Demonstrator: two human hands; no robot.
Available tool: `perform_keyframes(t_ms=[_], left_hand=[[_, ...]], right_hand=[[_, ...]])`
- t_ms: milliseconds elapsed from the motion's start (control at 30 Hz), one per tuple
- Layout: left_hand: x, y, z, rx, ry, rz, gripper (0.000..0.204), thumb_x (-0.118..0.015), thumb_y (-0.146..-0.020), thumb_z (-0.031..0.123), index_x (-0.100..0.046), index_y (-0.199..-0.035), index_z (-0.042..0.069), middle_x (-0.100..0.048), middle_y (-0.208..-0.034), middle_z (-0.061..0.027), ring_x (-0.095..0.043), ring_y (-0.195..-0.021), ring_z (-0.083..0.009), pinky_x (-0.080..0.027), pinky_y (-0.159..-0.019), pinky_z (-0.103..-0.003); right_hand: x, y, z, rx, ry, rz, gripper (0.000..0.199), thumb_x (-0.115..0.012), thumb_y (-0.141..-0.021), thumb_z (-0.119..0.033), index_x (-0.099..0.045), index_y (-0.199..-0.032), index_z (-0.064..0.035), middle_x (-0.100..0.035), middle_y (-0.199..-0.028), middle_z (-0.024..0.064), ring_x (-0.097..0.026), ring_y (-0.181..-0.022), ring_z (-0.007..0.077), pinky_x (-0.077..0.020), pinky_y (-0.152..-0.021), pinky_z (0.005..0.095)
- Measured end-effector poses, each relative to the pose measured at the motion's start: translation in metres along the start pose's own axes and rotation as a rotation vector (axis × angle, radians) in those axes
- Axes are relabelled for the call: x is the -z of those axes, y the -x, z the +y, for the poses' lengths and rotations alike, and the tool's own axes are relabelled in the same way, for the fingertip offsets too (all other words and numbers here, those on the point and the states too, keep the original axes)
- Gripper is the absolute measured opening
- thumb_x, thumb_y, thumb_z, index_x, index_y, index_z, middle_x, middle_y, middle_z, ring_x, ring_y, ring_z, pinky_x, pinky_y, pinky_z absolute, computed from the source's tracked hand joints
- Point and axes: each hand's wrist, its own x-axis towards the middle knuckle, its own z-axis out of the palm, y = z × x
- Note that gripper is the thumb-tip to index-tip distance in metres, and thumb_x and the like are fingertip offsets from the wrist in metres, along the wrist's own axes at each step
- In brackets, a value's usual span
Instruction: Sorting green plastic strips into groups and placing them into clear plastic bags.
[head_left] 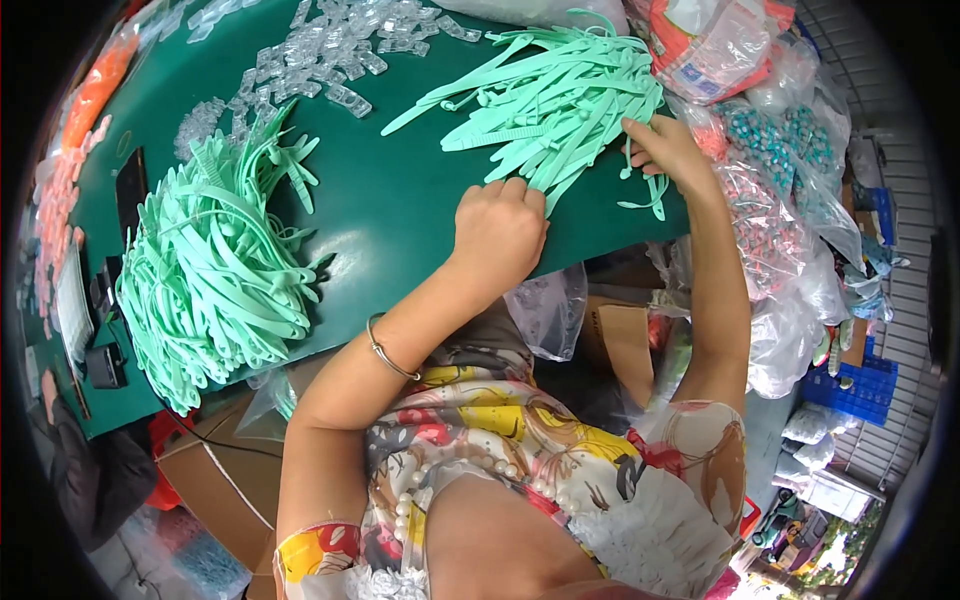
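My left hand (497, 228) is curled into a fist at the near edge of the green table (400, 200), its fingers closed on the ends of mint-green plastic straps. Those straps belong to a loose fan-shaped pile (550, 100) spread over the table's far right. My right hand (668, 148) rests on the right side of that pile, fingers pinching a strap. A second, bigger heap of looped mint-green straps (215, 270) lies at the table's left. A metal bangle (385, 355) circles my left wrist.
Several small clear plastic clips (330, 50) are scattered at the table's far side. Orange pieces (85, 100) line the left rim. Plastic bags of coloured parts (780, 180) pile up to the right. A cardboard box (620, 335) sits under the table.
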Motion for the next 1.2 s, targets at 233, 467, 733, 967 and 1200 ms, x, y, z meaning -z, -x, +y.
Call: perform_keyframes(t_ms=[233,467,733,967,1200], left_hand=[[-0.003,-0.002,0.001,0.115,0.090,-0.009,0.013,-0.064,-0.067,0.014,-0.055,-0.072,0.006,-0.056,-0.071,-0.0083,-0.057,-0.071,-0.0272,-0.042,-0.064,-0.038],[0.002,-0.005,0.003,0.222,0.331,0.038,0.009,-0.062,-0.070,0.012,-0.058,-0.074,0.004,-0.058,-0.070,-0.0090,-0.056,-0.058,-0.0259,-0.044,-0.056,-0.036],[0.000,-0.029,-0.004,0.040,0.300,0.156,0.022,-0.061,-0.068,0.010,-0.060,-0.090,0.008,-0.058,-0.097,-0.0087,-0.055,-0.089,-0.0259,-0.042,-0.074,-0.035],[-0.026,-0.044,-0.010,-0.150,-0.107,0.140,0.046,-0.066,-0.064,0.012,-0.055,-0.108,0.019,-0.050,-0.117,-0.0023,-0.044,-0.110,-0.0243,-0.035,-0.083,-0.044],[-0.032,-0.074,-0.044,-0.144,-0.318,0.301,0.028,-0.055,-0.073,0.013,-0.060,-0.099,0.023,-0.056,-0.105,0.0009,-0.051,-0.100,-0.0234,-0.038,-0.079,-0.045]], right_hand=[[-0.002,0.018,0.019,0.290,0.342,0.391,0.041,-0.063,-0.075,-0.034,-0.060,-0.097,0.0000,-0.061,-0.061,0.0094,-0.062,-0.060,0.0202,-0.0465,-0.057,0.0318],[-0.031,0.064,-0.011,0.714,0.191,0.290,0.025,-0.066,-0.069,-0.004,-0.061,-0.094,-0.0064,-0.056,-0.074,0.0063,-0.056,-0.064,0.0214,-0.0458,-0.058,0.0311],[-0.061,0.078,-0.017,0.918,0.288,0.162,0.019,-0.062,-0.069,0.001,-0.059,-0.088,-0.0005,-0.055,-0.076,0.0105,-0.055,-0.069,0.0251,-0.0450,-0.061,0.0321],[-0.035,0.086,-0.024,0.810,-0.040,0.178,0.009,-0.058,-0.079,-0.004,-0.062,-0.087,-0.0018,-0.058,-0.078,0.0097,-0.056,-0.067,0.0196,-0.0442,-0.060,0.0284],[-0.005,0.069,-0.045,0.733,-0.449,0.198,0.023,-0.053,-0.089,-0.018,-0.064,-0.088,0.0018,-0.060,-0.078,0.0026,-0.055,-0.069,0.0086,-0.0444,-0.063,0.0210]])
